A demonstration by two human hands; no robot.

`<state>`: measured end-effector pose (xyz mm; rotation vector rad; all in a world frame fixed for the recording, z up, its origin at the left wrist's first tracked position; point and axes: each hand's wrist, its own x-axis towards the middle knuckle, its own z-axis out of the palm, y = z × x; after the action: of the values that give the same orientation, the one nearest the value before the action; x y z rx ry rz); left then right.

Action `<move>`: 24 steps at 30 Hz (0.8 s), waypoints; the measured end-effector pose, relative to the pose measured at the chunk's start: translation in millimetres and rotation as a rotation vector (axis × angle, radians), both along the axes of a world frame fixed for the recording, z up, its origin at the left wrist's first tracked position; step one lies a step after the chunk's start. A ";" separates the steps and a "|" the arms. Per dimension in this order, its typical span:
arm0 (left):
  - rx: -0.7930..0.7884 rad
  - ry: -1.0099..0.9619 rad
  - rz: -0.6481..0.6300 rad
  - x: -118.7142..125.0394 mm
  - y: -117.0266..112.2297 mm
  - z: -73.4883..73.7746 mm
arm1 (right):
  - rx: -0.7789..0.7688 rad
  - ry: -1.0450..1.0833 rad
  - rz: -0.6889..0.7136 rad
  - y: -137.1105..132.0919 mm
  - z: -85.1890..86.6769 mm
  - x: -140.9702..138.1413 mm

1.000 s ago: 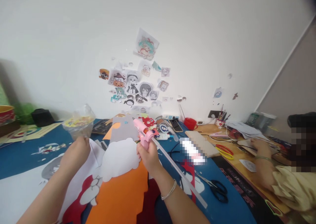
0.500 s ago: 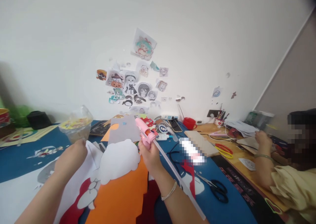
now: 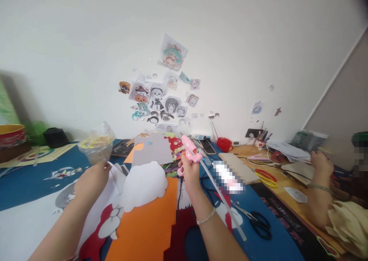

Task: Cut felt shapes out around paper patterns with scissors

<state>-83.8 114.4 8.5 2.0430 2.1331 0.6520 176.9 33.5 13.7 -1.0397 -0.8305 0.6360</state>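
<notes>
My right hand [image 3: 190, 175] is closed round the handle of a pink glue gun [image 3: 190, 150], held up over the table with a long clear glue stick [image 3: 222, 196] trailing back from it. My left hand [image 3: 92, 179] rests with curled fingers on the white paper [image 3: 113, 180] beside a white cloud-shaped cutout [image 3: 143, 184]. The cloud lies over an orange sheet [image 3: 143, 226], with a grey sheet [image 3: 151, 149] behind it. A clear plastic bag [image 3: 97, 142] stands just beyond my left hand.
Black scissors [image 3: 260, 222] lie right of my arm, red-and-yellow scissors [image 3: 266, 175] near a wooden board [image 3: 238, 165]. A red cup [image 3: 224, 144] and a phone [image 3: 207, 146] sit by the wall. Another person's hand [image 3: 320, 163] works at the far right.
My right hand has carried the glue gun to the right, off the cloud cutout. The other person's hand has moved further right. My left hand has stayed on the paper.
</notes>
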 end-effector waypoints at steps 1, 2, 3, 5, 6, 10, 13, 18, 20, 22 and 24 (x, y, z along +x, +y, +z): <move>0.004 -0.003 -0.001 2.0 -0.8 1.3 | -0.001 0.023 -0.009 1.3 0.2 2.2; 0.003 -0.011 -0.008 4.1 -1.9 3.3 | -0.001 0.040 -0.014 2.6 0.1 4.0; -0.008 -0.027 -0.025 6.4 -3.3 6.0 | 0.001 0.054 -0.018 3.9 -0.3 5.5; -0.061 -0.075 -0.093 11.4 -7.6 12.5 | 0.007 0.076 -0.029 6.3 -1.9 7.6; -0.105 -0.103 -0.144 14.1 -10.4 15.4 | 0.011 0.085 -0.036 7.4 -2.9 8.3; -0.291 -0.165 -0.330 24.9 -21.4 18.7 | 0.029 0.099 -0.040 10.2 -6.4 9.4; -0.286 -0.165 -0.424 29.7 -24.3 14.5 | 0.046 0.100 -0.015 10.6 -7.4 8.7; -0.265 -0.219 -0.479 28.1 -25.0 17.8 | 0.057 0.129 -0.003 11.2 -8.4 6.8; -0.241 -0.291 -0.473 26.8 -27.9 23.6 | 0.055 0.134 0.008 11.6 -9.2 6.1; -0.190 -0.374 -0.465 26.3 -32.2 29.8 | 0.053 0.132 0.029 11.6 -10.3 5.1; -0.074 -0.405 -0.430 26.8 -36.4 35.2 | 0.055 0.121 0.056 10.8 -11.3 3.3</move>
<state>-57.0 78.0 43.7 2.0213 1.4216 0.8161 180.2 44.4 2.4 -0.9214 -0.7692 0.7128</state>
